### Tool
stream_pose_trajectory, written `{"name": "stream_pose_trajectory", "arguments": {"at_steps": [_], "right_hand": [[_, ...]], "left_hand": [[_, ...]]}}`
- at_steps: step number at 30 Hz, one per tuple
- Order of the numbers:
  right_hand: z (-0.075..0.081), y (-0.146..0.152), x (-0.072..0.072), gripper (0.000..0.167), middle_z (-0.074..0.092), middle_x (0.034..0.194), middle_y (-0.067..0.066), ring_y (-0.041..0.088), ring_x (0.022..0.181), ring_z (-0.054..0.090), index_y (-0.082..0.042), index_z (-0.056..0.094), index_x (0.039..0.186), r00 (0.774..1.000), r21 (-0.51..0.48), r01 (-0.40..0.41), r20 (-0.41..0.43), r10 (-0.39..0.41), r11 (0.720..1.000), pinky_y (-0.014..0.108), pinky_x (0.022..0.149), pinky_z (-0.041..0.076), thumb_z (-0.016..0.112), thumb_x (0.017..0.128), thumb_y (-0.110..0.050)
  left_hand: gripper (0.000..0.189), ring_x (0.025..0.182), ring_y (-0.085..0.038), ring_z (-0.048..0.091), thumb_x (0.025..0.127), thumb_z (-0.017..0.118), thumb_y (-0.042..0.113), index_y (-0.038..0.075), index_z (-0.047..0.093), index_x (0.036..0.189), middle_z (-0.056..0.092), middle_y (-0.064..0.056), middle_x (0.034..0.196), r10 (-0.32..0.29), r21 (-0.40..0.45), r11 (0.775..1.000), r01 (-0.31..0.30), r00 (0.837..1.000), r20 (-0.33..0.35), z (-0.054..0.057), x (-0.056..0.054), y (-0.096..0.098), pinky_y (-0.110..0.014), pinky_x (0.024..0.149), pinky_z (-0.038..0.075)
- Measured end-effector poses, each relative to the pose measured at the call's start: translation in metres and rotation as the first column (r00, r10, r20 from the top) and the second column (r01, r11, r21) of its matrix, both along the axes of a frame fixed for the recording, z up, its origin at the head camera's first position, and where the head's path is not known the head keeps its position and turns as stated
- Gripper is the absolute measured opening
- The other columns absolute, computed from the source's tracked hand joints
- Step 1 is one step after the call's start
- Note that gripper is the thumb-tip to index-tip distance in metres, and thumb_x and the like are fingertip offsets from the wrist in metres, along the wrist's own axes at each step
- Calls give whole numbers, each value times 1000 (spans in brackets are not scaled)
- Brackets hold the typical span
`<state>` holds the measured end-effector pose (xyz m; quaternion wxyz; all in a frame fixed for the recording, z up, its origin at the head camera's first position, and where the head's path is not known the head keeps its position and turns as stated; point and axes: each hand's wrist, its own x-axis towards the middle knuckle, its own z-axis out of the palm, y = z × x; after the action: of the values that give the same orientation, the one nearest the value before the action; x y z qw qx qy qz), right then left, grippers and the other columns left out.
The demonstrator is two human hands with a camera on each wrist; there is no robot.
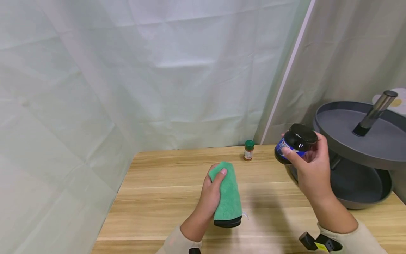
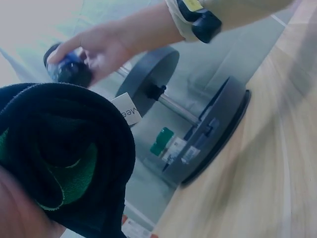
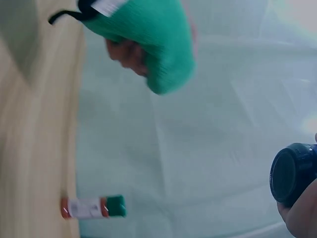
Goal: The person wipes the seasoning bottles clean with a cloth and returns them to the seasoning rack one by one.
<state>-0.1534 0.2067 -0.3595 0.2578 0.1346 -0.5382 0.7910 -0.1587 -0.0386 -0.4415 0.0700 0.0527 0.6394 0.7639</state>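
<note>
My left hand (image 1: 209,197) grips a folded green cloth (image 1: 229,197) with black edging, thumb on top, above the wooden table. A white tag (image 2: 127,109) sticks out from the cloth in the left wrist view. My right hand (image 1: 315,173) holds a dark jar (image 1: 301,135) with a black lid and a blue label, raised and tilted beside the two-tier tray. Its thumb lies over the label. In the right wrist view only the jar's (image 3: 292,173) dark end and part of the hand show.
A grey two-tier round tray (image 1: 333,121) with a metal post stands at the right. A green-capped bottle (image 2: 171,146) sits in its lower tier. A small green-capped spice bottle (image 1: 248,153) stands at the back of the table (image 1: 152,197), near the pale curtain (image 1: 190,88).
</note>
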Motion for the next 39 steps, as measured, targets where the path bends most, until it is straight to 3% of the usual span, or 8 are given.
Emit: {"name": "stream_pose_trajectory", "arguments": {"at_steps": [5, 10, 17, 24, 33, 37, 39], "right_hand": [[12, 16, -7, 63, 56, 128, 16, 24, 113, 67, -1, 42, 136, 995, -62, 34, -88, -39, 998, 25, 94, 56, 57, 82, 29], [21, 31, -11, 63, 55, 128, 17, 25, 113, 67, -1, 46, 136, 987, -93, 126, -86, -134, 988, 25, 95, 56, 60, 81, 28], [32, 52, -11, 62, 56, 127, 21, 30, 115, 65, 2, 48, 133, 976, -162, 163, -118, -183, 973, 27, 96, 56, 60, 79, 31], [40, 71, -11, 65, 54, 129, 16, 24, 117, 59, -1, 49, 137, 947, -31, 306, -88, -308, 951, 20, 93, 54, 69, 80, 22], [47, 101, -13, 67, 53, 130, 12, 20, 118, 56, -3, 50, 136, 919, 10, 393, -24, -393, 919, 14, 90, 53, 72, 77, 21], [50, 114, -14, 69, 56, 129, 7, 16, 117, 57, -6, 52, 137, 897, 75, 435, 57, -439, 897, 11, 88, 52, 74, 76, 19], [51, 120, -14, 70, 57, 130, 2, 14, 120, 57, -10, 51, 139, 868, 165, 462, 117, -482, 872, 10, 91, 51, 75, 78, 16]], "left_hand": [[35, 86, -15, 57, 104, 53, 43, 18, 53, 129, 55, -1, 100, -1, -16, 1000, 1, 1000, 16, -9, -7, 0, -30, 76, 52], [36, 88, -16, 57, 103, 54, 45, 19, 54, 128, 55, -1, 101, 15, -41, 999, -13, 999, 34, -19, -14, -1, -31, 78, 52], [40, 85, -16, 58, 101, 55, 49, 19, 55, 128, 55, -1, 98, -9, -51, 999, 13, 998, 63, -38, -26, -1, -31, 76, 52], [44, 87, -16, 57, 100, 54, 54, 20, 54, 129, 55, -1, 100, -19, -80, 996, 28, 993, 118, -60, -32, -3, -31, 76, 52], [44, 88, -15, 57, 100, 55, 52, 18, 54, 130, 56, 0, 101, -14, -110, 993, 32, 987, 160, -77, -28, 2, -31, 76, 51], [45, 86, -15, 58, 100, 56, 50, 16, 54, 130, 57, -1, 100, -5, -106, 994, 24, 985, 170, -84, -27, 2, -30, 76, 51], [45, 85, -14, 59, 100, 57, 49, 15, 55, 129, 57, -1, 97, -3, -97, 995, 21, 983, 183, -87, -28, 2, -30, 75, 52]]}}
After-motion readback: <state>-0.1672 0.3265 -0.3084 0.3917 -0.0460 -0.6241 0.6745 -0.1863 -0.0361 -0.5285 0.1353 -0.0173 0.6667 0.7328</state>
